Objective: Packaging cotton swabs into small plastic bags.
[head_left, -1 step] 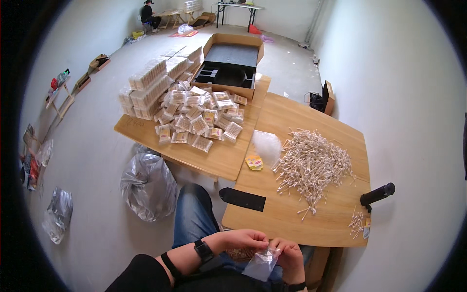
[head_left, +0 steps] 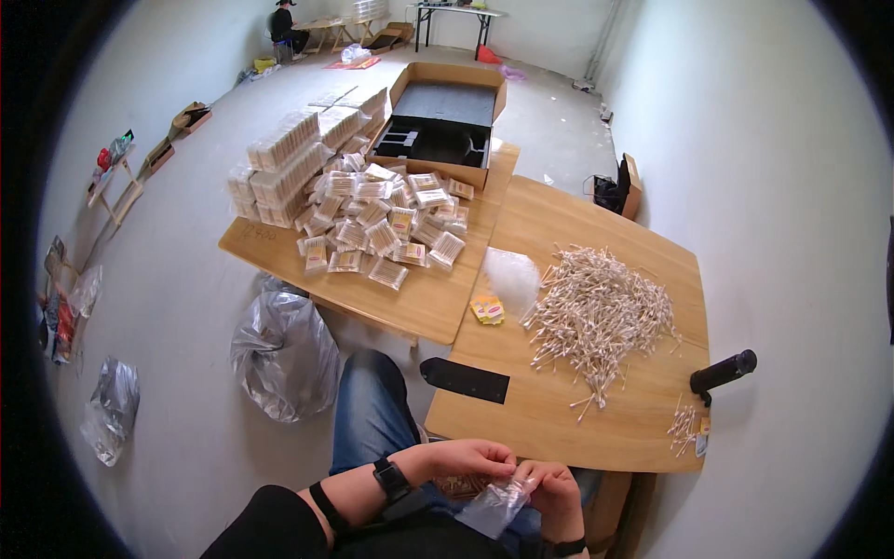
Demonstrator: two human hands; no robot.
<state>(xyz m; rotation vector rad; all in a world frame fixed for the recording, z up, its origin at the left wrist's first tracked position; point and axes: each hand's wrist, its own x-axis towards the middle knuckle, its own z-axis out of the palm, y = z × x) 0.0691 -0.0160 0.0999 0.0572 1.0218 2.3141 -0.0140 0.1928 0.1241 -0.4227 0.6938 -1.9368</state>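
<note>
Bag [head_left: 494, 511]: colourless, clear, with whitish glints; swabs [head_left: 605, 307]: white tips, cream sticks; cards [head_left: 487, 311]: yellow, with red and white patches; film [head_left: 511, 279]: milky white; worktop [head_left: 535, 410]: honey-brown, with fine wood grain. Packets [head_left: 382, 238]: clear over cream and white, some with a yellow-and-red panel; box [head_left: 497, 104]: kraft brown outside, black within; strip [head_left: 464, 380] and cylinder [head_left: 722, 374]: plain black; sack [head_left: 284, 359]: silver-grey. Jeans [head_left: 371, 410]: mid-blue, faded paler along the thigh; sleeve [head_left: 265, 526] and watch [head_left: 391, 479]: black; floor [head_left: 186, 307]: pale grey; wall [head_left: 782, 233]: off-white.
</note>
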